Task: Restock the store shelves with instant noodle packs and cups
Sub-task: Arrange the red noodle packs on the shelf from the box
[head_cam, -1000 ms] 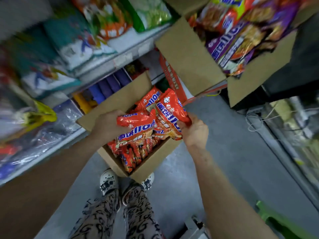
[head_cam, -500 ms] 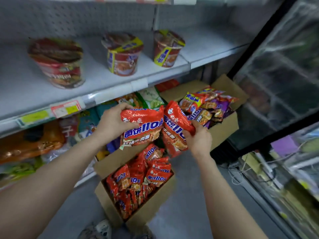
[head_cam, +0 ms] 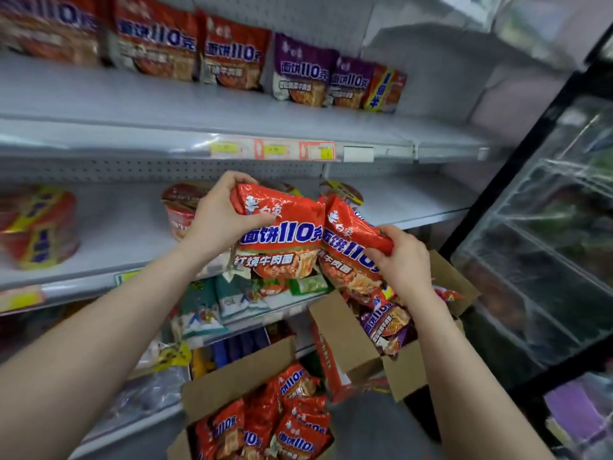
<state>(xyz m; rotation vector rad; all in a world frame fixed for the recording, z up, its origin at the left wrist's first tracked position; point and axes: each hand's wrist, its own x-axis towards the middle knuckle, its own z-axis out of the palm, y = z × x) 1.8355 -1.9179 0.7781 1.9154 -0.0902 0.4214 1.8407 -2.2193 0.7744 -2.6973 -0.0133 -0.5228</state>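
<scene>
Clamped grips on both sides: the left hand curls over the top corner of a red noodle pack, and the right hand pinches the right edge of a second red pack. Both packs hang just below the price-tag rail, touching each other at their inner edges. They are in front of the noodle cups that stand under that rail.

My guess is that they are bound for the row of packs above the rail, which stands far back against the pegboard. The wrappers look slick and each is held by one edge only, so one could slide free on the lift and drop towards the open box far below the rail. A low swing could also knock a cup. Pushed in hard, a new pack might topple the standing row.

Above the rail the grey shelf has a broad bare front. Left of the rail the view is blurred, so the stock there is probably more of the same. Below and right of the rail a second box holds purple packs. Right of the rail stands a glass-door cooler.
</scene>
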